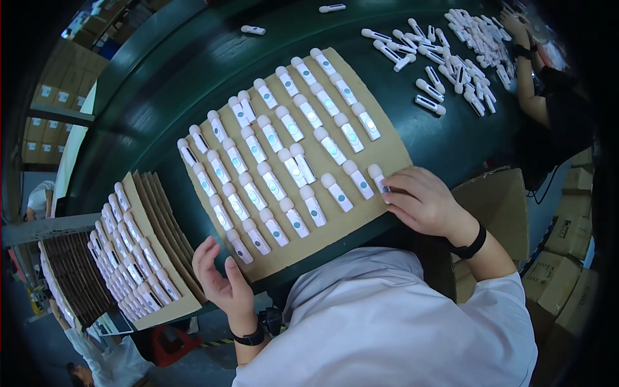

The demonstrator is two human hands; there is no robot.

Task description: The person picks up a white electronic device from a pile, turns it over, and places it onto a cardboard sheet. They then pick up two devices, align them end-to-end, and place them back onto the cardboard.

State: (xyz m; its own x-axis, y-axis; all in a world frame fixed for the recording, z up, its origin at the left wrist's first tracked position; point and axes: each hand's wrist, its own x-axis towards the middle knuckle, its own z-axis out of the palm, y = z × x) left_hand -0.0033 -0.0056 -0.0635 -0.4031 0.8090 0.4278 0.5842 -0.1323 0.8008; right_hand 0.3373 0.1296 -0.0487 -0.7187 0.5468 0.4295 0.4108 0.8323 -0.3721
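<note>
1. Dozens of white devices [291, 169] lie in neat rows on a cardboard sheet [387, 155], easy to count.
2. Right hand [422, 201]: grip narrow, fingertips touching the end device [378, 178].
3. Left hand [219, 274]: grip wide, holding nothing, just beside the sheet's near corner.

My 1 head camera looks steeply down, close over my hands and the cardboard sheet [380, 155] before me.

A factory packing line: rows of white devices [291, 169] on cardboard sheets [387, 155], stacked cartons [564, 258]
</note>
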